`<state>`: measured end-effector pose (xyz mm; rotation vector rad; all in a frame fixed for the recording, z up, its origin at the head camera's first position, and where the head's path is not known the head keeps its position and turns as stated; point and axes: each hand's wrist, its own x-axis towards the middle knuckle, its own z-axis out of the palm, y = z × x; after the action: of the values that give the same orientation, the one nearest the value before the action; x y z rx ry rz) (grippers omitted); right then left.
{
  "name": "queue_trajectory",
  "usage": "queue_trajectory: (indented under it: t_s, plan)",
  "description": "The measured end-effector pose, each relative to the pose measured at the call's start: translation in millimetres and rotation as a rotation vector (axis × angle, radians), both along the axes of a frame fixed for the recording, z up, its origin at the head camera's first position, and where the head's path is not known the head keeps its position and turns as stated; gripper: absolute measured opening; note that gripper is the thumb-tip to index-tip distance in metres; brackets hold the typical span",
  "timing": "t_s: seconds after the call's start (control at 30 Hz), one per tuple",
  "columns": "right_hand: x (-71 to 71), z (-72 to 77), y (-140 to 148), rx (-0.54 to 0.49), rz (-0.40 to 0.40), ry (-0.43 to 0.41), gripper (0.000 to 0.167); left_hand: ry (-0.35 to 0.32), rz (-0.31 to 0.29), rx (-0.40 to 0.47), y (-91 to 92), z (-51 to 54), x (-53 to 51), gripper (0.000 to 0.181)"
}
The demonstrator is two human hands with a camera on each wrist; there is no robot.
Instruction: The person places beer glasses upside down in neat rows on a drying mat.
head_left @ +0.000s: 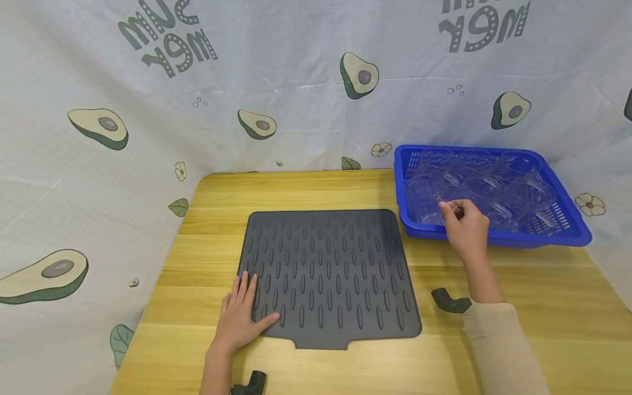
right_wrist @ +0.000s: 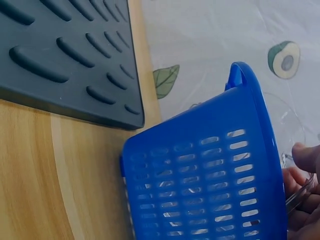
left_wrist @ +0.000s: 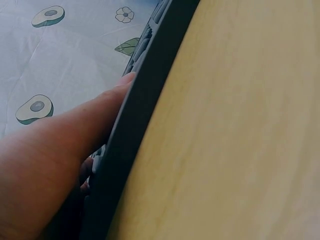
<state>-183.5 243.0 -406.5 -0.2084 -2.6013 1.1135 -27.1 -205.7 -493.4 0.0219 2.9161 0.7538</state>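
A dark grey ridged mat lies flat on the wooden table. My left hand rests on its front left corner, fingers spread and straight; the left wrist view shows this hand partly hidden behind the mat's edge. Several clear glass cups stand in a blue basket at the back right. Over the basket's front rim, my right hand pinches part of a clear cup. In the right wrist view, the right hand has its fingers curled round the handle of a clear cup, just beyond the basket wall.
A white cloth with avocado prints hangs behind and beside the table. The basket stands close to the mat's back right corner. Dark curved pieces show beside both wrists.
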Motion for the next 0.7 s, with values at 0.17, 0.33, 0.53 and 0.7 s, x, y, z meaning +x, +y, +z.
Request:
queue_trajectory:
  t_s: [0.17,0.33,0.53,0.7]
  plan:
    - [2.0,1.9,2,-0.046,0.013,0.03,0.048,0.001,0.001,-0.001,-0.2,-0.6,-0.2,0.106]
    - [2.4,5.4,3,-0.12,0.02,0.021,0.046,0.004,0.002,0.002,-0.4,-1.0,-0.1,0.106]
    - [2.1,9.8,-1,-0.286,-0.023,0.065,0.022,0.004,0.004,0.006,-0.5,-2.0,-0.3,0.106]
    - [3.2,14.0,-4,-0.364,-0.045,0.144,0.013,0.009,0.004,0.007,-0.3,-1.8,0.1,0.106]
